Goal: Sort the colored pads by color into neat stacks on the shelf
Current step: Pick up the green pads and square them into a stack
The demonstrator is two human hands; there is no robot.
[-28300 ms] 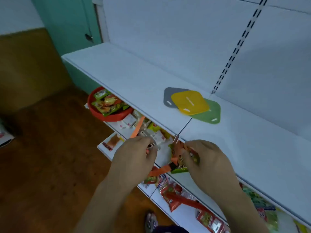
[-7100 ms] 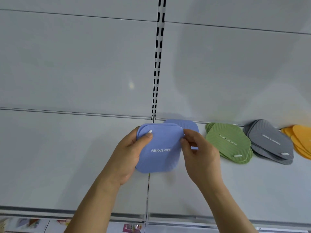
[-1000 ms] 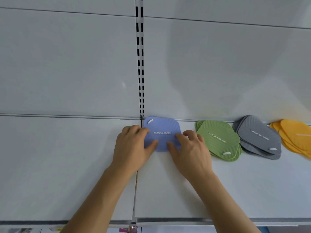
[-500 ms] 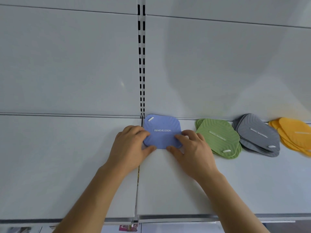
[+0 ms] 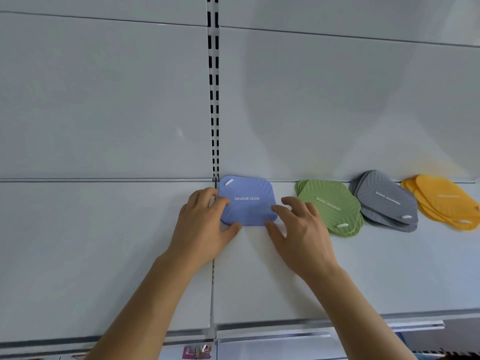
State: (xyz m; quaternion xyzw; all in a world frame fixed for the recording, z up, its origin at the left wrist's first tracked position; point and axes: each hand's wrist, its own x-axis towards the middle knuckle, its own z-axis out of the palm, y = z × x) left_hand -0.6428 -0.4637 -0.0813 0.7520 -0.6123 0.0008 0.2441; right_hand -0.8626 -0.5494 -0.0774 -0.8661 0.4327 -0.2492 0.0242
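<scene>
A white shelf filled the lower half of the frame, and along its back edge, from centre to right, lay a blue pad stack, a green stack, a grey stack and a yellow stack

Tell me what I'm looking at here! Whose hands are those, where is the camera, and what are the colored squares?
The camera sits on a person's head, looking down at their own two hands. No robot here. On the white shelf lie soft ribbed pads sorted by color: the blue pad stack reading REMOVE ODOR, then the green pad stack, the grey pad stack and the yellow pad stack. The left hand and right hand touch the blue stack's edges with their fingers, squaring it up. Nothing is lifted.
</scene>
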